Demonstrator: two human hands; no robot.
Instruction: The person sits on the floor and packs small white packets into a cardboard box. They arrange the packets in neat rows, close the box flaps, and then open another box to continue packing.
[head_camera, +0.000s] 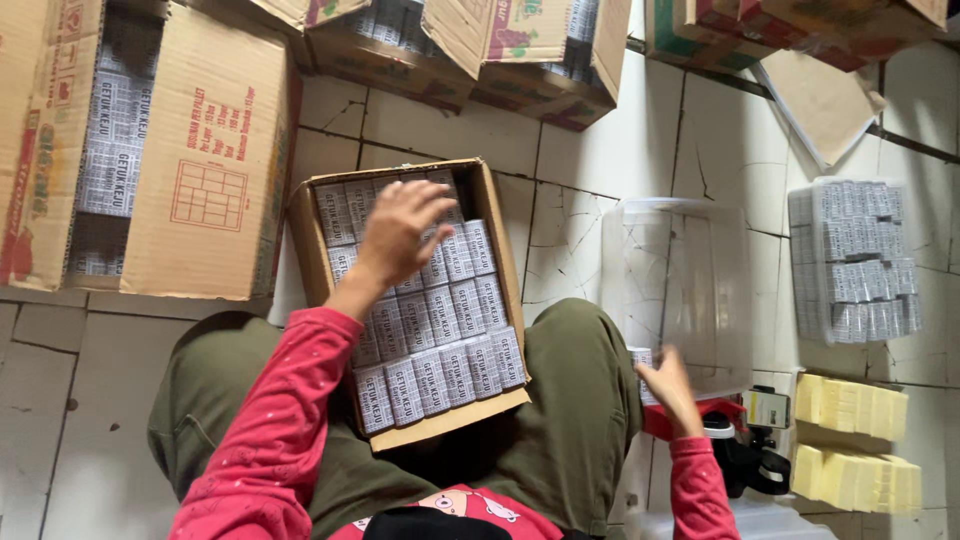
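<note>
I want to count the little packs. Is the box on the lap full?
Nearly full. The cardboard box holds rows of small white packs across it, and the left hand rests on them.

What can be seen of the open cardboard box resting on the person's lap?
The open cardboard box is brown and shallow, its flaps folded out, lying tilted across the person's green-trousered legs above a cracked white tile floor. It is packed almost full with rows of small grey-white printed packets, standing side by side. The left hand rests on the packets near the box's far end, fingers spread. The right hand is off to the side, not touching the box.
</note>
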